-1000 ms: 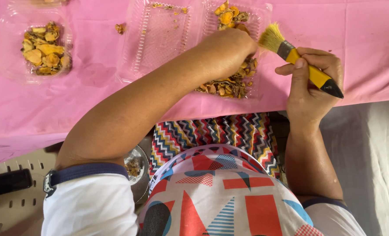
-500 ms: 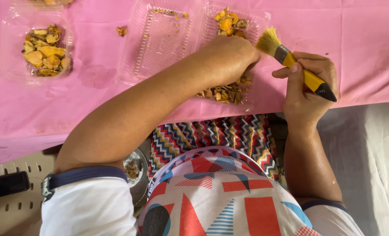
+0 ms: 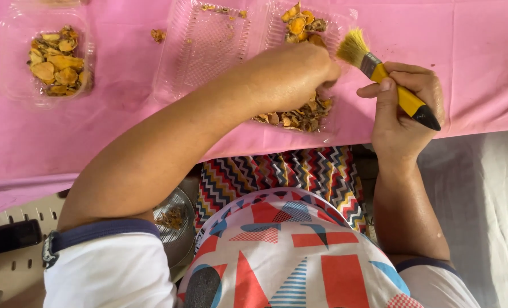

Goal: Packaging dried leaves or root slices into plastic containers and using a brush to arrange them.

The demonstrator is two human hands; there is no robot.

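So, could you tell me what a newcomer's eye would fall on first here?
Probably the yellow-handled brush in the right hand, bristles pointing at the left hand, which reaches into the clear plastic clamshell tray of dried orange-brown slices on the bright pink tablecloth. A second clear container of similar slices sits far left.

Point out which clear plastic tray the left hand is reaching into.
The right-most tray, holding yellow-brown dried pieces beside the brush. The left hand lies over it; the middle tray is nearly bare, and the far-left tray is untouched.
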